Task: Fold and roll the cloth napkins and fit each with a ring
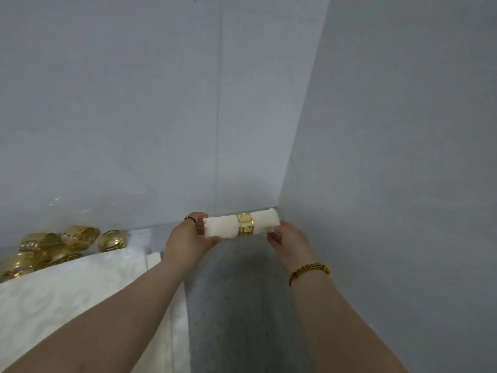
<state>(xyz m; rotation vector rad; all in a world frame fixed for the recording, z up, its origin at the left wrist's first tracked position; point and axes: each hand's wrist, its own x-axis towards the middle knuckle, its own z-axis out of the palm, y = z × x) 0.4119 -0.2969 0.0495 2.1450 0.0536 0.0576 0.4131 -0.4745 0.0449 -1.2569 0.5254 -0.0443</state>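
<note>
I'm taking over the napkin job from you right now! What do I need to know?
Left hand: grips the left end of the rolled napkin.
Right hand: holds its right end.
Where: the gold ring sits round the middle of the roll. The roll is at the far corner of the grey table, by the walls; I cannot tell if it touches the table.
Done: this napkin is rolled and ringed.
Left: set it down, then fold, roll and ring the flat white napkins on the left. The spare rings are heaped behind them.
</note>
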